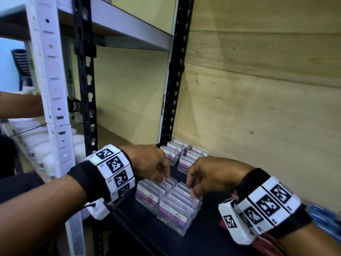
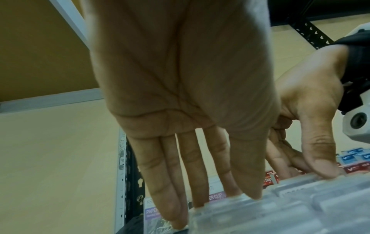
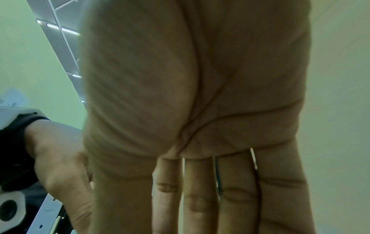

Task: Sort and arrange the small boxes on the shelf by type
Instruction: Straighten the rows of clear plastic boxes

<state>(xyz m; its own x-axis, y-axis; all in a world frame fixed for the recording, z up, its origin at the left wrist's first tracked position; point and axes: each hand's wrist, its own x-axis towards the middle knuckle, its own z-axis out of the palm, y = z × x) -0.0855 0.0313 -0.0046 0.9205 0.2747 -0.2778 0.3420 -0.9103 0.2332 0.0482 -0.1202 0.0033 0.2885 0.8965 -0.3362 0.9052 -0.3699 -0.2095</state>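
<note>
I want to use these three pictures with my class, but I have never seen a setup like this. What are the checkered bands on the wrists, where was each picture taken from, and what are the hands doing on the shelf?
No machine here: a person wears cameras. The big picture comes from a head camera looking down; the other two come from cameras on the wrists, looking along each palm. The checkered bands are printed markers strapped to the wrists. On the dark shelf stand clear paper clip boxes in neat rows, with more rows behind. The left hand and right hand rest straight fingertips on the box tops, apparently squaring them up. Neither hand grips anything. The left wrist view also shows red staple boxes and blue boxes nearby.
</note>
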